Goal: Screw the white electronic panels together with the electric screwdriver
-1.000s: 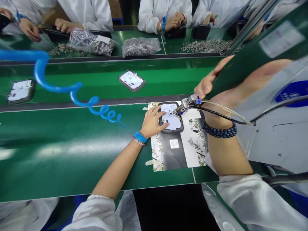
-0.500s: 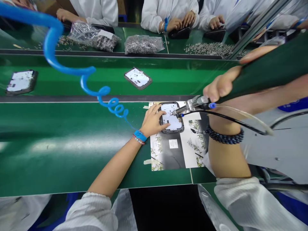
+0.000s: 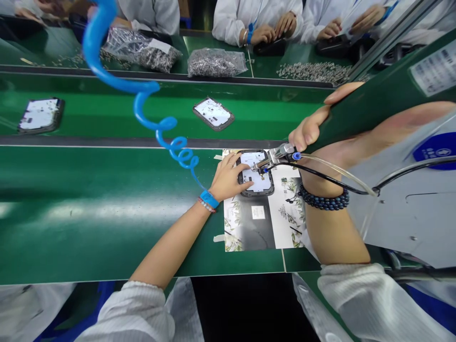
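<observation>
A flat black casing with a white circuit board [image 3: 257, 183] lies on the printed sheet [image 3: 249, 228] taped to the bench. My left hand [image 3: 228, 179] rests along the casing's left side, fingers spread, with index finger and thumb reaching onto the board. In my right hand [image 3: 311, 124] is a dark green powered screwdriver [image 3: 377, 102], held at a slant. Its metal nose [image 3: 265, 159] points down-left and its tip meets the upper middle of the board. Whether a screw sits under the tip is too small to tell.
Two similar casings, one left [image 3: 41, 115] and one mid-belt [image 3: 213, 114], lie on the green strip behind the bench. A blue coiled hose [image 3: 167, 124] hangs across the left. Beyond are bags of small metal parts [image 3: 217, 62], a loose pile [image 3: 313, 72] and co-workers' hands.
The screwdriver's body and my right hand have shifted left and slightly down, its tip staying on the board. The casings on the strip appear farther right. My left hand keeps its place.
</observation>
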Action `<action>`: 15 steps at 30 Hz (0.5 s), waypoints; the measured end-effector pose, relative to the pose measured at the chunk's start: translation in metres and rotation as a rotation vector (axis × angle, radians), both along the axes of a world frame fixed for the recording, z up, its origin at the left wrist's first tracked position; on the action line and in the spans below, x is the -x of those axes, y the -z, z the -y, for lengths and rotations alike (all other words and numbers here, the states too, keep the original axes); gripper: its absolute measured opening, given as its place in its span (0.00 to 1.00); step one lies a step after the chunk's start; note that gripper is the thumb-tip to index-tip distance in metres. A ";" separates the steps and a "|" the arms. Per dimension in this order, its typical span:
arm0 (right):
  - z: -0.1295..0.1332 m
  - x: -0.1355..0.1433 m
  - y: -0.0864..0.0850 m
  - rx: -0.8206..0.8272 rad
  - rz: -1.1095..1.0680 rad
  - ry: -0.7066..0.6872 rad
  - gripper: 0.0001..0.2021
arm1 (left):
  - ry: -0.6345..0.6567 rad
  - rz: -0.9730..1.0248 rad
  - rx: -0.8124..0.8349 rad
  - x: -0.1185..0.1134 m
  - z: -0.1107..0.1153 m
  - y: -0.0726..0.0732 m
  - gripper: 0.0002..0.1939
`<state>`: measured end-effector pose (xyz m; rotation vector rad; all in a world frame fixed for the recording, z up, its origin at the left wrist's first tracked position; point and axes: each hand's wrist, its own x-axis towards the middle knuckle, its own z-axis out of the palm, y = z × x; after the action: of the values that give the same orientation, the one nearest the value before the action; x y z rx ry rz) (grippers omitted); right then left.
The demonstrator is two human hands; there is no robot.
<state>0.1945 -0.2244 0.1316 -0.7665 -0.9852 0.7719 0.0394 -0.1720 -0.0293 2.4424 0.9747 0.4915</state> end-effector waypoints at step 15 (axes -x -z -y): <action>0.000 0.002 -0.005 0.034 0.019 0.041 0.36 | 0.006 -0.005 -0.004 0.000 0.001 -0.001 0.27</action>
<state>0.1926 -0.2240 0.1364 -0.8225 -0.9731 0.7490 0.0398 -0.1727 -0.0286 2.4506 0.9695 0.4866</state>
